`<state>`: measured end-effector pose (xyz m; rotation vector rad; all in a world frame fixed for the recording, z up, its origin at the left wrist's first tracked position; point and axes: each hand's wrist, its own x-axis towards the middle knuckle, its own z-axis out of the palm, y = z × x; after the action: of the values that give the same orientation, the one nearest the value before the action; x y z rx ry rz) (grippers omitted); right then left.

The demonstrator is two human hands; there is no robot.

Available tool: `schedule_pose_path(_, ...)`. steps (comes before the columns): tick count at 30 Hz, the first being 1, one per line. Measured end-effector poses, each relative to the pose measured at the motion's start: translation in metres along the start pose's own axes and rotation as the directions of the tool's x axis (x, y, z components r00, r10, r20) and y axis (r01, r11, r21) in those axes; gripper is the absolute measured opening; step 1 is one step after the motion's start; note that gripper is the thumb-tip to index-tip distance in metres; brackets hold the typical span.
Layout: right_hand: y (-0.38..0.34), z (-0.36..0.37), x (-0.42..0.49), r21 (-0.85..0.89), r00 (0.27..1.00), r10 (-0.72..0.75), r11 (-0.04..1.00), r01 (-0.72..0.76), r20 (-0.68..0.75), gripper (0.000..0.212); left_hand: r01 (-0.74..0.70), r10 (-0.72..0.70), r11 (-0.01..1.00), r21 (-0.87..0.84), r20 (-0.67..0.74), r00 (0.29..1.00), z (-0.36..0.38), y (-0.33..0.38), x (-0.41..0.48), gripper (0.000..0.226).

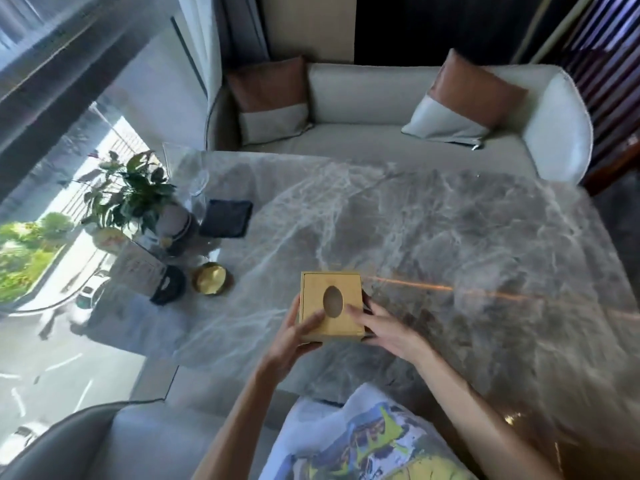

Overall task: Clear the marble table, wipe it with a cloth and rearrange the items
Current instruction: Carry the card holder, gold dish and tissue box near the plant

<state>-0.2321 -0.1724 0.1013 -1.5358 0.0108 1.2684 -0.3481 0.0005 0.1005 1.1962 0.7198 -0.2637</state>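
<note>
Head view looks down on a grey marble table [433, 237] with white veining. Just below the middle of the frame, a square wooden tissue box [331, 306] with an oval opening in its top is held between 2 hands. The left hand [294, 341] has its grip closed around the box's lower left corner, thumb lying across the top beside the opening. The right hand [384, 329] holds the box's right side, fingers spread along the top and edge, so its grip is also closed on the box. Whether the box rests on the table or is lifted just off it cannot be told.

At the left of the frame, along the window side of the table, stand several items: a leafy potted plant [128, 192], a dark square coaster [227, 218] just to its right, a clear glass [199, 183] above the coaster, a round gold dish [209, 278] lower down, and a small card stand [140, 271] on a dark base beside the dish.

Across the top of the frame, a pale sofa [363, 109] carries 2 brown-and-grey cushions, one [273, 98] at its left end and one [464, 98] at its right.
</note>
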Motion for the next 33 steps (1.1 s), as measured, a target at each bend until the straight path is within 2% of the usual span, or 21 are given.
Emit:
schedule_pose_path(11, 0.024, 0.095, 0.032, 0.109, 0.988, 0.043, 0.994, -0.027, -0.149, 0.049, 0.091, -0.102, 0.99, 0.11, 0.099, 0.99, -0.11, -0.018, 0.001, 0.083)
schedule_pose_path(14, 0.019, 0.141, 0.053, 0.141, 0.983, 0.054, 0.99, -0.029, -0.176, 0.057, 0.1, -0.114, 0.988, 0.117, 0.113, 0.987, -0.16, -0.011, 0.005, 0.085)
schedule_pose_path(19, 0.02, 0.228, 0.096, 0.187, 0.98, 0.092, 0.981, -0.059, -0.175, 0.078, 0.115, -0.136, 0.978, 0.174, 0.118, 0.984, -0.25, 0.009, -0.001, 0.074)
schedule_pose_path(23, 0.015, 0.288, 0.123, 0.183, 0.979, 0.135, 0.977, -0.106, -0.152, 0.087, 0.161, -0.178, 0.969, 0.187, 0.077, 0.981, -0.312, 0.017, -0.019, 0.07)
schedule_pose_path(29, 0.008, 0.335, 0.152, 0.144, 0.981, 0.154, 0.98, -0.137, -0.12, 0.077, 0.18, -0.195, 0.972, 0.153, 0.09, 0.977, -0.363, 0.019, -0.028, 0.034)
schedule_pose_path(33, 0.008, 0.35, 0.168, 0.179, 0.977, 0.172, 0.973, -0.149, -0.124, 0.076, 0.211, -0.222, 0.969, 0.126, 0.079, 0.972, -0.377, 0.02, -0.021, 0.031)
